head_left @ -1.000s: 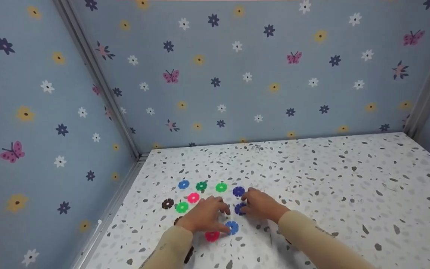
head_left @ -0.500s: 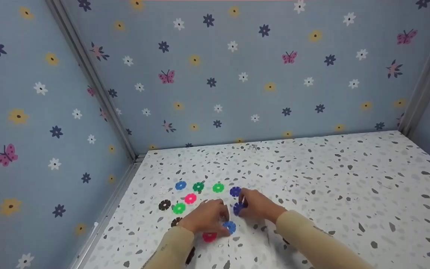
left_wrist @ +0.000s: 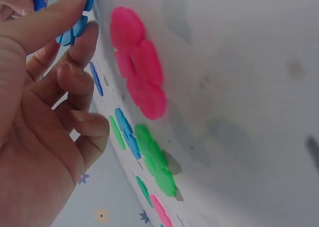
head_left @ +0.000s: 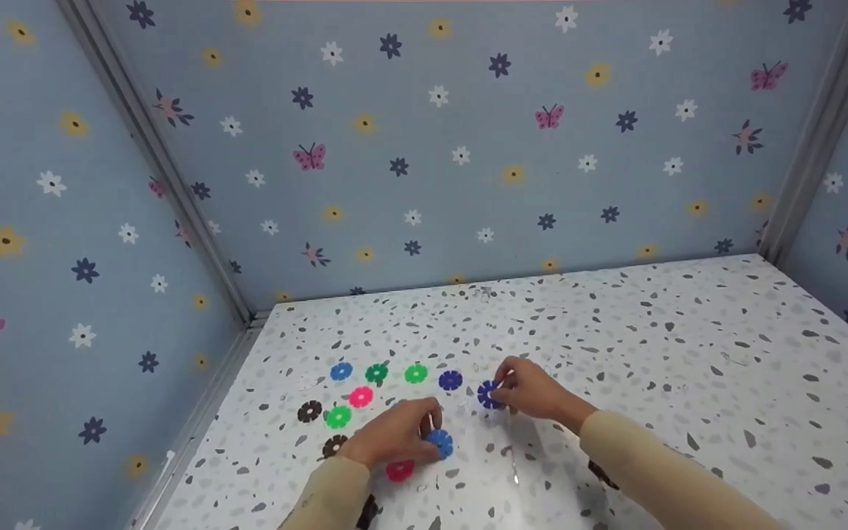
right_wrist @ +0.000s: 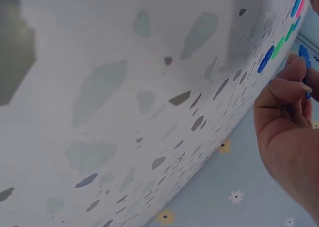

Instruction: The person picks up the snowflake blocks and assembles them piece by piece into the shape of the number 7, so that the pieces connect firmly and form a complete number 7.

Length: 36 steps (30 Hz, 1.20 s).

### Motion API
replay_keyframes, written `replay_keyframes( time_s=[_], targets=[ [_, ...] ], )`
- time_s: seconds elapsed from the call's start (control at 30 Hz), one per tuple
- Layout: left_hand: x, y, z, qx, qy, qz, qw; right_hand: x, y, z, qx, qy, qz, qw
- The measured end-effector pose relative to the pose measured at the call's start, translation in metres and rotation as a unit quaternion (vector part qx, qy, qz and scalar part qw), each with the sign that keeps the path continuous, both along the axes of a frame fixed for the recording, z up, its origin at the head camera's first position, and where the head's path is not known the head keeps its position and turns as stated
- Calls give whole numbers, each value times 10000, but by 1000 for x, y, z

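Observation:
My left hand pinches a light blue notched disc between thumb and fingers. The left wrist view shows this light blue disc held off the tabletop. To the right, my right hand pinches a dark blue notched disc; in the right wrist view that dark blue disc is also clear of the surface. Beside the left hand lies a pink disc, partly covered by it. A second dark blue disc lies flat between and beyond the hands.
Several more discs lie flat at the left, among them a blue disc, a dark green disc, a bright green disc and a black disc. Flower-patterned panels border the speckled tabletop.
My right hand has picked up the nearer dark blue disc and moved it rightward, away from the left hand. The left hand's fingers have closed on the light blue disc. The head view has shifted slightly.

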State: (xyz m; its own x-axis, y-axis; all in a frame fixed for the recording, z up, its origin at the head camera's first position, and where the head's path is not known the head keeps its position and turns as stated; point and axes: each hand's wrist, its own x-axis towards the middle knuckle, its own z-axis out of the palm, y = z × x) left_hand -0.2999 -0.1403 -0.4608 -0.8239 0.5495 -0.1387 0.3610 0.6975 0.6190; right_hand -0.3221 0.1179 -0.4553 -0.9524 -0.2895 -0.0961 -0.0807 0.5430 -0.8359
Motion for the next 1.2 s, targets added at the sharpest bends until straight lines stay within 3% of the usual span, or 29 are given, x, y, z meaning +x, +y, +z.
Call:
replay_keyframes(
  time_s=[0.2, 0.43, 0.63, 0.8, 1.03, 1.2],
  targets=[
    [-5, 4, 1, 585, 229, 278, 9976, 7, 20, 4, -429, -275, -374, 9980],
    [-6, 21, 2, 1044, 569, 506, 9916, 16, 35, 8, -947, -264, -490, 9940],
    [-2, 38, 4, 1061, 936, 263, 9896, 23, 41, 5, -1232, -340, -454, 9908],
    [-2, 50, 6, 863, 1549, 67, 9841, 26, 42, 4, -1290, -338, -376, 9904],
    [2, 61, 10, 516, 2671, -364, 9616, 27, 46, 5, -1514, -407, -111, 9876],
    [5, 67, 11, 480, 3006, -564, 9509, 28, 50, 6, -1661, -462, 52, 9850]
  ],
)
